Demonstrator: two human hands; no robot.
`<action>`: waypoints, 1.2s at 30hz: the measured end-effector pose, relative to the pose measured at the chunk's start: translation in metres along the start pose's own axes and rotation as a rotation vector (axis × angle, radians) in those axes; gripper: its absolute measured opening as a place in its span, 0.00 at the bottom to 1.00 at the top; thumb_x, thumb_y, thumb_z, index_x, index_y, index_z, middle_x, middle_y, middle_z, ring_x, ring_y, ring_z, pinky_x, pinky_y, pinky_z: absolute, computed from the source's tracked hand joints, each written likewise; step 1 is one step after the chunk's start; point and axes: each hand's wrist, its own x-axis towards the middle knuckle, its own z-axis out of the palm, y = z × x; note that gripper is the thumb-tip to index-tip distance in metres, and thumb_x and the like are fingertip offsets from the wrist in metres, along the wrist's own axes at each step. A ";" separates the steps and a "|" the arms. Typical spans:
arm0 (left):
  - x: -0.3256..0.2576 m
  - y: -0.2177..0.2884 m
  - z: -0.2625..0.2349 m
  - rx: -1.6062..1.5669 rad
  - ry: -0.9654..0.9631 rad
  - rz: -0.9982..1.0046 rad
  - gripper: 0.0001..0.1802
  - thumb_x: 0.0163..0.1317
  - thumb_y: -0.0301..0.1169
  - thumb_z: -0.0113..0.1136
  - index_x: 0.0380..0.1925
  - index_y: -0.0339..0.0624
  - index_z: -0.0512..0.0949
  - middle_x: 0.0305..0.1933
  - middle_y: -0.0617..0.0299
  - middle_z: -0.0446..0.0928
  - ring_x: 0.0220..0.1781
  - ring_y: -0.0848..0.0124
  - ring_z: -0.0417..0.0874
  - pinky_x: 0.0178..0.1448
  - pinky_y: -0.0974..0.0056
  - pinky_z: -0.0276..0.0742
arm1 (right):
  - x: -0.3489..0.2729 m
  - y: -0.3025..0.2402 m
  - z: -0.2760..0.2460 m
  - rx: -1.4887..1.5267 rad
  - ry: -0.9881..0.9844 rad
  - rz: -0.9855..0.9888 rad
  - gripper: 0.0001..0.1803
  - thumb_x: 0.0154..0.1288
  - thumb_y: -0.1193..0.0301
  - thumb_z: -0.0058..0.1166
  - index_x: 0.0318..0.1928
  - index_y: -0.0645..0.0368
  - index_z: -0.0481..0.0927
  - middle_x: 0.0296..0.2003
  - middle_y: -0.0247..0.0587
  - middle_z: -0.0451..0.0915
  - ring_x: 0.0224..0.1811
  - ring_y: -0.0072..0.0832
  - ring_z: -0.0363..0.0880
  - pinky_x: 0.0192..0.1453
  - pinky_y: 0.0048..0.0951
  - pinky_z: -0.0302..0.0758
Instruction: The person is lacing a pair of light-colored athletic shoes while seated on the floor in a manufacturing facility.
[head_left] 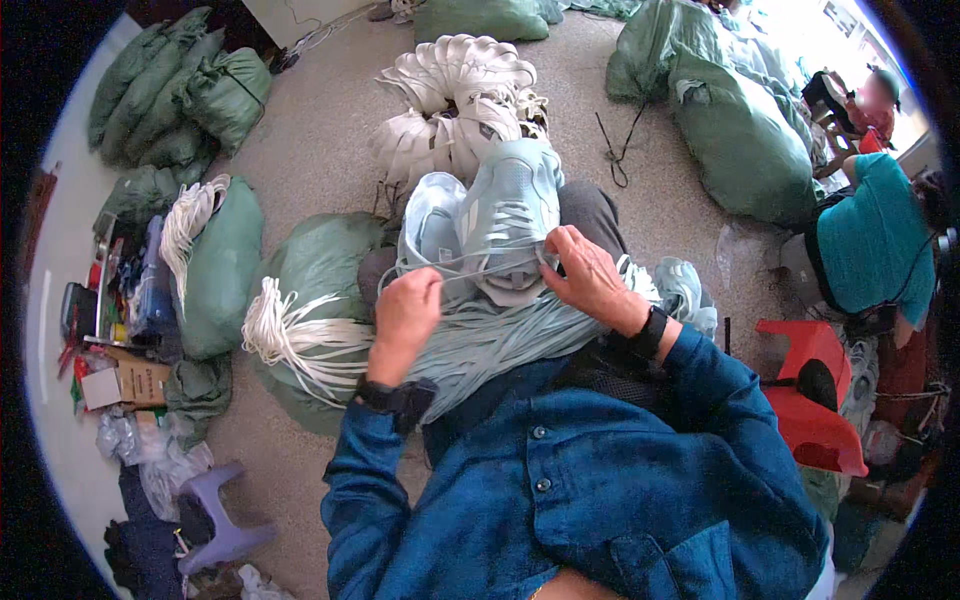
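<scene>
A pale blue sneaker (513,185) rests between my knees, toe pointing away, its front laced part of the way. Beside it on the left another pale shoe (428,222) shows its open collar. My left hand (407,318) is closed on a light shoelace (468,270) that stretches from the sneaker. At the sneaker's right side, my right hand (592,283) pinches lace with thumb and forefinger. A thick bundle of pale blue laces (500,345) lies across my lap under both hands. White laces (298,335) hang over a green sack (320,265) to the left.
Rows of cream shoes (455,75) stand on the floor ahead. Stuffed green sacks (740,140) lie at the far right and others (225,95) at the far left. A red stool (815,400) is at right, a purple stool (225,520) at lower left. A person in teal (870,235) sits at right.
</scene>
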 end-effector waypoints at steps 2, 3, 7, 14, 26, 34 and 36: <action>-0.010 -0.002 -0.005 -0.139 -0.029 0.015 0.05 0.63 0.30 0.60 0.33 0.40 0.81 0.33 0.50 0.82 0.34 0.53 0.84 0.38 0.55 0.78 | 0.003 -0.007 -0.004 0.020 0.018 -0.013 0.17 0.61 0.69 0.61 0.44 0.60 0.69 0.38 0.50 0.74 0.42 0.50 0.77 0.42 0.45 0.75; -0.014 -0.003 -0.006 -0.285 -0.062 0.037 0.05 0.62 0.29 0.60 0.32 0.41 0.81 0.33 0.50 0.81 0.35 0.52 0.84 0.38 0.54 0.78 | 0.005 -0.011 -0.006 0.033 0.036 -0.019 0.17 0.60 0.69 0.61 0.44 0.60 0.69 0.38 0.49 0.74 0.41 0.50 0.77 0.42 0.45 0.75; -0.019 0.012 0.006 -0.285 0.035 0.022 0.06 0.61 0.28 0.63 0.36 0.40 0.80 0.35 0.55 0.79 0.33 0.57 0.83 0.38 0.58 0.77 | 0.026 -0.019 -0.010 -0.047 0.172 -0.267 0.15 0.56 0.73 0.63 0.45 0.59 0.77 0.44 0.47 0.74 0.46 0.47 0.75 0.46 0.41 0.75; -0.006 0.029 0.019 -0.271 0.341 0.155 0.07 0.59 0.27 0.66 0.37 0.42 0.79 0.37 0.58 0.78 0.41 0.57 0.81 0.45 0.56 0.76 | 0.034 -0.016 0.000 -0.319 0.028 -0.377 0.13 0.56 0.71 0.55 0.43 0.56 0.76 0.41 0.40 0.75 0.47 0.38 0.73 0.58 0.41 0.66; 0.044 0.049 0.057 0.131 0.361 0.505 0.09 0.56 0.31 0.63 0.37 0.45 0.79 0.36 0.63 0.76 0.44 0.63 0.76 0.58 0.51 0.67 | 0.002 -0.025 -0.014 0.066 -0.048 -0.104 0.07 0.64 0.74 0.55 0.42 0.58 0.75 0.27 0.43 0.78 0.28 0.41 0.80 0.33 0.36 0.76; 0.038 0.050 0.056 0.038 0.506 0.499 0.08 0.57 0.29 0.64 0.36 0.47 0.79 0.38 0.65 0.76 0.44 0.66 0.77 0.64 0.50 0.64 | 0.015 -0.008 -0.010 0.655 -0.326 0.481 0.09 0.68 0.71 0.55 0.37 0.66 0.78 0.24 0.38 0.80 0.27 0.21 0.80 0.27 0.30 0.76; 0.029 0.048 0.053 0.017 0.499 0.461 0.08 0.57 0.29 0.65 0.37 0.48 0.79 0.38 0.65 0.76 0.44 0.66 0.77 0.64 0.49 0.64 | 0.016 -0.014 -0.016 0.955 -0.238 0.513 0.09 0.72 0.68 0.55 0.37 0.62 0.78 0.27 0.29 0.77 0.25 0.16 0.74 0.28 0.21 0.73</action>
